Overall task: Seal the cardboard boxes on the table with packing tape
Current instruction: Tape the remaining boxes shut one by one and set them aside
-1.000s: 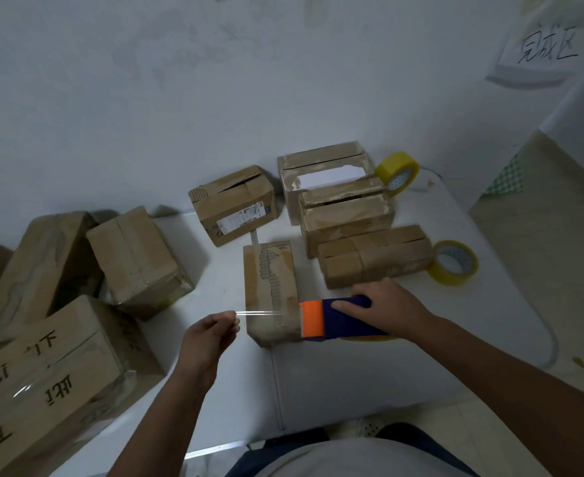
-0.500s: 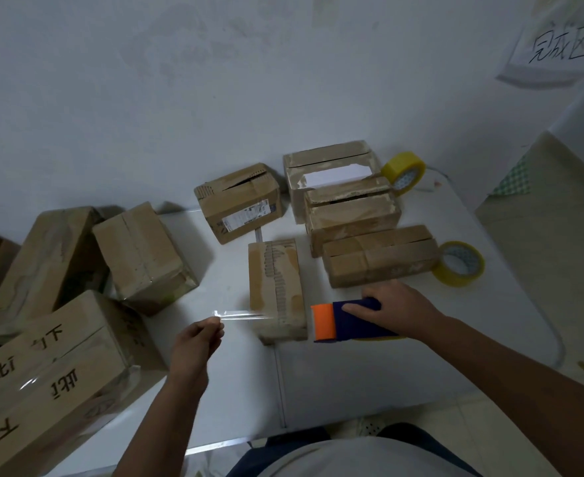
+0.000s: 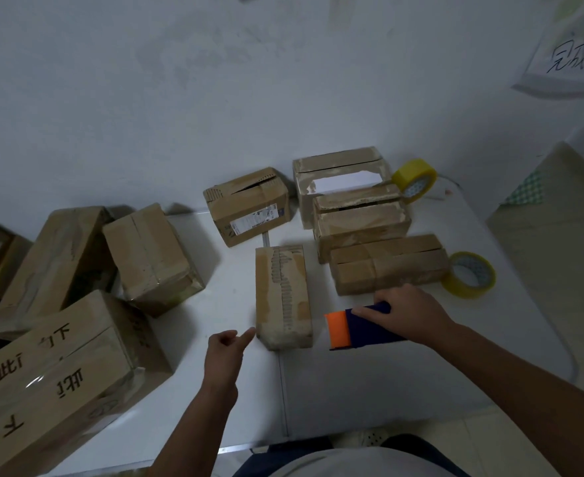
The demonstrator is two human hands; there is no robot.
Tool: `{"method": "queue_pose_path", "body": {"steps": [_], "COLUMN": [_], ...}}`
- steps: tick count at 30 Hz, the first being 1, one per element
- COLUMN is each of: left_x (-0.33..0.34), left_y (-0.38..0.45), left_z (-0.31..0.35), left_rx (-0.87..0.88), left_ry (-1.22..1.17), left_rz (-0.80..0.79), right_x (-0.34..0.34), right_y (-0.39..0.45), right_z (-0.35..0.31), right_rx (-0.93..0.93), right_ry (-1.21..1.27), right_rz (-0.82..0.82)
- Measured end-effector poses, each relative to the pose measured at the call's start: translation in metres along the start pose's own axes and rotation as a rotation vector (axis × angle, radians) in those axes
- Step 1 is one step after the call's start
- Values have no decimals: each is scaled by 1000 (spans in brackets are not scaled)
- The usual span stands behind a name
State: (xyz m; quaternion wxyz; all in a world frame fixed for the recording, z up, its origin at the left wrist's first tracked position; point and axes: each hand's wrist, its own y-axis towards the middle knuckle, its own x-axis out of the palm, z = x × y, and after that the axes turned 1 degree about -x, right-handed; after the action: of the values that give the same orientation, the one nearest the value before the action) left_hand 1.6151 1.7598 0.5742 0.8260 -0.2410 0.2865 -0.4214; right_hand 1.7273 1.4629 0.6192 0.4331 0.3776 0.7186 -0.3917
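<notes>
A white wall [image 3: 214, 98] backs a white table [image 3: 369, 380], with a paper sign [image 3: 572, 60] taped up at the wall's upper right.

At mid-table, toward the near edge, lies a narrow box [image 3: 282, 296], its long side running from the near edge toward the wall. The left hand [image 3: 225, 352] sits at this box's near left corner, its forefinger and thumb stretched toward the corner and the other fingers curled; whether it pinches tape there cannot be told. The right hand [image 3: 412, 315] grips a blue dispenser [image 3: 369, 327] with an orange front, held just right of the narrow box near the table's front.

Behind the dispenser lies a flat box [image 3: 388, 266], and behind that a box with torn flaps [image 3: 361, 218]. At the far edge against the wall stands an open box [image 3: 338, 177] with white paper showing inside. Left of it is a labelled box [image 3: 249, 206], its top flaps slightly parted.

One yellow tape roll [image 3: 416, 179] leans at the far right corner beside the open box; another roll [image 3: 469, 275] lies flat by the right edge, just beside the flat box.

At the left edge sits a taped box [image 3: 151, 258]. Beyond it, off the table's left side, are a tilted box [image 3: 51, 266] and a big box [image 3: 53, 380] marked with black characters.
</notes>
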Motion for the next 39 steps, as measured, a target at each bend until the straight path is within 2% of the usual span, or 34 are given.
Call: {"method": "queue_pose_path", "body": {"steps": [16, 23, 26, 29, 32, 35, 39], "left_x": [10, 3, -1, -8, -19, -31, -39], "left_y": [3, 16, 20, 21, 25, 32, 46], "left_z": [7, 10, 5, 2, 5, 8, 18], "left_rx": [25, 6, 1, 77, 145, 185, 119], "left_ry": [44, 65, 78, 82, 158, 327, 381], "left_rz": [33, -38, -118, -147, -127, -173, -235], "right_x": [33, 33, 33, 33, 34, 36, 34], "right_y": [14, 22, 23, 22, 20, 17, 16], "right_z": [-7, -20, -20, -18, -19, -19, -20], "right_rx": [92, 73, 88, 105, 112, 115, 111], "right_ry": [-56, -179, -194, -178, -172, -154, -134], "right_rz": [-31, -36, -63, -69, -33, -25, -22]}}
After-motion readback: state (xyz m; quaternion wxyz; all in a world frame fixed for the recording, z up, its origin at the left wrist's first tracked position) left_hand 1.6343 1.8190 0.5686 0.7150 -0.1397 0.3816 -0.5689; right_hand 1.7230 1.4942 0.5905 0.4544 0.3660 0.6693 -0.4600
